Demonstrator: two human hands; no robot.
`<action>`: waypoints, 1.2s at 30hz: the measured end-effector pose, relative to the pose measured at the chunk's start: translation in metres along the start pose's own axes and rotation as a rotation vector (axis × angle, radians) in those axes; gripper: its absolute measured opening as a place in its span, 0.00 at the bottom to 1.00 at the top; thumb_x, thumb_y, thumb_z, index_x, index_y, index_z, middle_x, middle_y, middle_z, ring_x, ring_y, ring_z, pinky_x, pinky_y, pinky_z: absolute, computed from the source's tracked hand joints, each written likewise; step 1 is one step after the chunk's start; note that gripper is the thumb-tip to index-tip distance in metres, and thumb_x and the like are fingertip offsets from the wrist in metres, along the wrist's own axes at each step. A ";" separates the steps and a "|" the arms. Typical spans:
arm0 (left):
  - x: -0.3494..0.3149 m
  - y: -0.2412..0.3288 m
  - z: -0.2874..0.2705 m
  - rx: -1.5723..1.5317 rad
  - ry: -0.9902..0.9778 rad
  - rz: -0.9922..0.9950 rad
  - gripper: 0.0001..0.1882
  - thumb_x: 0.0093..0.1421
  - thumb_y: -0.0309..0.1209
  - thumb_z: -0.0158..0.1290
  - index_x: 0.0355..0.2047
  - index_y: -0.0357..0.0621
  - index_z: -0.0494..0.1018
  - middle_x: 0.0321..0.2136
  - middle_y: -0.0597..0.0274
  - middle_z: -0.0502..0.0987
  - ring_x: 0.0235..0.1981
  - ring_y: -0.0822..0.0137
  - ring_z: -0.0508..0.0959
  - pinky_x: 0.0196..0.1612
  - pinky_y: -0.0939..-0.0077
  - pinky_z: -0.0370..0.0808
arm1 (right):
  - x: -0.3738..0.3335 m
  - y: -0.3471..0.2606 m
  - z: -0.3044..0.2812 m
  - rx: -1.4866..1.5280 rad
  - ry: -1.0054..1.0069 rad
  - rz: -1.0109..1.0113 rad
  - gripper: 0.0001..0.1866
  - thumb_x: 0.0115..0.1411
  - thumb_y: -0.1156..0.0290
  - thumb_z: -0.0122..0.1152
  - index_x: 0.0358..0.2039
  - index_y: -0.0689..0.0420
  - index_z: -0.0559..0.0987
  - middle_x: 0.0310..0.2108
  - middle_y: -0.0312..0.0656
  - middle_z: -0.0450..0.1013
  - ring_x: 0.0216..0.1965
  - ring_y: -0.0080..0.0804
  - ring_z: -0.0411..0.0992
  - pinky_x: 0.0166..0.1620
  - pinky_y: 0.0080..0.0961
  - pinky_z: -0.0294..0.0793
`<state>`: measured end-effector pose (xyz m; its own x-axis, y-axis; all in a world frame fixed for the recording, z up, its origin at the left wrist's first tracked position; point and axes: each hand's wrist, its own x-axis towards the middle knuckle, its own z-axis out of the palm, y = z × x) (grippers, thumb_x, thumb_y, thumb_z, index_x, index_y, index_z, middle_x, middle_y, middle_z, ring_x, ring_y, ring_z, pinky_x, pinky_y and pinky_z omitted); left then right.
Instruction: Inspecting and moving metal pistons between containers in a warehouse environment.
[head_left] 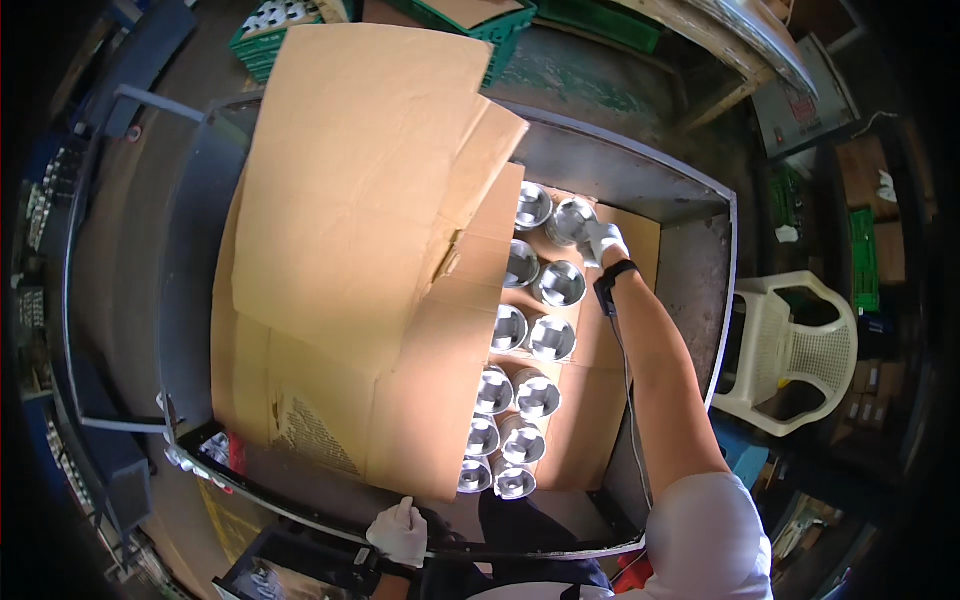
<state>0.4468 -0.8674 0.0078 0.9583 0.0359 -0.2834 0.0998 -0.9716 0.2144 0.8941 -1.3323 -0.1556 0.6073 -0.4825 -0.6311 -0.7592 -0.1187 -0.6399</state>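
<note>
Shiny metal pistons (552, 338) stand in two columns on cardboard inside a large grey metal bin (690, 165). My right hand (605, 242), in a white glove, reaches to the far end of the right column. Its fingers are closed at the side of the farthest piston (570, 218) there; the fingertips are partly hidden. At the near side of the bin, my gloved left hand (398, 535) is closed over the rim, one finger close to the cardboard's lower edge. Large brown cardboard sheets (340, 190) lie over the bin's left part and hide what is below them.
A white plastic chair (790, 350) stands right of the bin. Green crates (510, 40) sit beyond its far side, near a wooden table (740, 95). A cable (632, 420) runs along my right arm from a black wrist strap. A dark open box (290, 570) stands at the lower left.
</note>
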 end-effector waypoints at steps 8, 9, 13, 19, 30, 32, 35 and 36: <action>-0.013 -0.003 -0.016 -0.093 0.000 -0.063 0.08 0.55 0.39 0.54 0.33 0.54 0.79 0.23 0.60 0.79 0.24 0.56 0.79 0.26 0.56 0.76 | -0.125 0.051 -0.071 -1.064 -0.167 -1.702 0.07 0.62 0.65 0.58 0.31 0.54 0.75 0.20 0.39 0.73 0.19 0.31 0.72 0.19 0.27 0.69; -0.009 -0.006 -0.005 -0.129 0.171 0.028 0.09 0.54 0.39 0.56 0.34 0.55 0.79 0.22 0.61 0.78 0.23 0.56 0.79 0.26 0.58 0.76 | -0.144 0.075 -0.100 -0.630 -0.457 -0.940 0.09 0.63 0.63 0.57 0.31 0.55 0.75 0.22 0.40 0.74 0.19 0.28 0.72 0.21 0.25 0.71; -0.030 -0.022 -0.008 -0.413 0.453 0.026 0.13 0.55 0.34 0.58 0.41 0.51 0.79 0.28 0.57 0.80 0.27 0.54 0.80 0.32 0.59 0.77 | -0.392 -0.004 -0.076 -0.601 -0.668 -0.242 0.14 0.65 0.59 0.55 0.36 0.60 0.76 0.24 0.41 0.76 0.20 0.26 0.73 0.23 0.24 0.72; -0.155 -0.072 -0.047 -0.634 0.521 -0.370 0.15 0.57 0.35 0.52 0.43 0.51 0.78 0.34 0.58 0.81 0.37 0.54 0.80 0.44 0.60 0.77 | -0.610 -0.014 -0.040 -0.662 -0.922 -0.556 0.19 0.67 0.61 0.54 0.49 0.64 0.76 0.28 0.40 0.77 0.22 0.22 0.71 0.26 0.19 0.70; -0.494 -0.203 0.025 -1.071 0.773 -1.241 0.17 0.60 0.41 0.50 0.46 0.52 0.79 0.41 0.54 0.81 0.44 0.54 0.80 0.49 0.64 0.74 | -0.955 0.103 0.152 -1.070 -1.700 -0.777 0.19 0.68 0.62 0.53 0.53 0.62 0.75 0.32 0.41 0.77 0.26 0.22 0.71 0.33 0.19 0.70; -0.529 -0.209 0.040 -1.203 0.928 -1.295 0.17 0.60 0.42 0.51 0.45 0.53 0.79 0.39 0.55 0.82 0.43 0.55 0.80 0.48 0.65 0.74 | -1.001 0.132 0.186 -1.193 -1.841 -0.802 0.20 0.67 0.61 0.54 0.53 0.62 0.75 0.33 0.40 0.78 0.28 0.21 0.72 0.34 0.19 0.71; -0.571 -0.206 0.090 -1.272 1.187 -1.300 0.16 0.64 0.28 0.49 0.50 0.37 0.75 0.37 0.61 0.81 0.38 0.72 0.79 0.44 0.79 0.75 | -1.079 0.182 0.228 -1.375 -2.031 -0.902 0.21 0.67 0.60 0.54 0.53 0.61 0.76 0.33 0.40 0.78 0.28 0.22 0.72 0.34 0.19 0.71; -0.581 -0.205 0.090 -1.300 1.207 -1.327 0.15 0.64 0.29 0.50 0.49 0.37 0.75 0.36 0.61 0.81 0.37 0.73 0.78 0.43 0.80 0.75 | -1.089 0.200 0.251 -1.422 -2.103 -0.916 0.21 0.67 0.59 0.54 0.53 0.61 0.76 0.33 0.40 0.78 0.27 0.22 0.72 0.34 0.20 0.71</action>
<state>-0.1544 -0.7101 0.0440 -0.1801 0.9311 -0.3172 0.2213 0.3526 0.9092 0.1393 -0.6131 0.2935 -0.5532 0.6904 -0.4662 0.4364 -0.2365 -0.8681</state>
